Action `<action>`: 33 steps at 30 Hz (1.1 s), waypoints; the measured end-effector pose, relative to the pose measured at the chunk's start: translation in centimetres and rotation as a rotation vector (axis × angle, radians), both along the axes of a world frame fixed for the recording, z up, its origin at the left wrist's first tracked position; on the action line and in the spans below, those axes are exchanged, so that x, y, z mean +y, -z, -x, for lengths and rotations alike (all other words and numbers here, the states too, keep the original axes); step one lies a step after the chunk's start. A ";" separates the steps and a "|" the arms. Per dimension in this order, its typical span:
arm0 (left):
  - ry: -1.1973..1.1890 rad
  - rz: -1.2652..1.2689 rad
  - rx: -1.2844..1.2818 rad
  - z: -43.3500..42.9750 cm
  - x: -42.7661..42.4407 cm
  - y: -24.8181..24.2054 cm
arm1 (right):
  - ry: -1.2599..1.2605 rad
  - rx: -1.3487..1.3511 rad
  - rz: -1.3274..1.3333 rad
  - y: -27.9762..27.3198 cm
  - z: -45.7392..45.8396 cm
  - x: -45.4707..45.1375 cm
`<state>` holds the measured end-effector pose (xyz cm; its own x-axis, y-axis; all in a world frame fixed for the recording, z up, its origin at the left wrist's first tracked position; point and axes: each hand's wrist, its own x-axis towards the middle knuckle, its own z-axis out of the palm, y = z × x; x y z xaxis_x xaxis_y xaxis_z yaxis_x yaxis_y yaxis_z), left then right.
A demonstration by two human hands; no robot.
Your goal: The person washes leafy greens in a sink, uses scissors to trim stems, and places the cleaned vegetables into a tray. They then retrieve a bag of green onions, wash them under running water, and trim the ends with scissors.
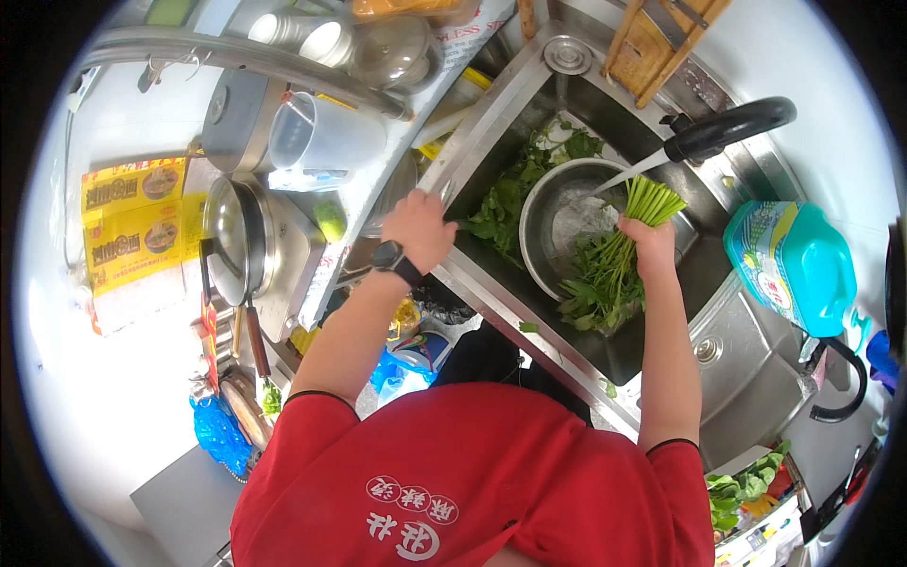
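My right hand (648, 244) grips a bunch of leafy green stalks (616, 262), its cut ends up and its leaves hanging over the rim of a metal bowl (528, 227). Water runs from the black faucet (737, 131) into the bowl, which stands in the steel sink (489, 156). Loose green leaves (506, 212) lie in the sink beside the bowl. My left hand (421, 230), with a watch on the wrist, is at the sink's left rim. A small metal thing shows by its fingers; whether the hand holds it cannot be told.
Right of the sink stand a turquoise jug (808, 262) and a second basin (751, 361). A wooden stool-like frame (659, 42) is behind the sink. At left are a lidded pan (230, 241), a plastic measuring jug (319, 135) and a shelf edge (375, 191).
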<state>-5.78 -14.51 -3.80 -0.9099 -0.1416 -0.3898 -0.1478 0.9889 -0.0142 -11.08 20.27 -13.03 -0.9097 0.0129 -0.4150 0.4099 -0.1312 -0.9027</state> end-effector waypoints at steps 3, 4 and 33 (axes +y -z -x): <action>0.079 -0.248 0.179 1.2 2.7 1.2 | 0.003 -0.009 0.074 -0.6 0.2 0.2; 0.097 -0.403 0.227 1.7 3.9 1.9 | 0.003 -0.015 0.105 -0.8 0.3 0.1; -1.014 -2.000 -0.436 3.0 17.3 14.6 | 0.468 -0.190 0.473 5.5 -0.6 -3.0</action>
<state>-8.75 2.80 -18.39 -0.6660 0.3433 -0.6623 -0.7034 -0.5847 0.4042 -10.53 17.29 -18.52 -0.7639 0.1646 -0.6240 0.3594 -0.6946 -0.6232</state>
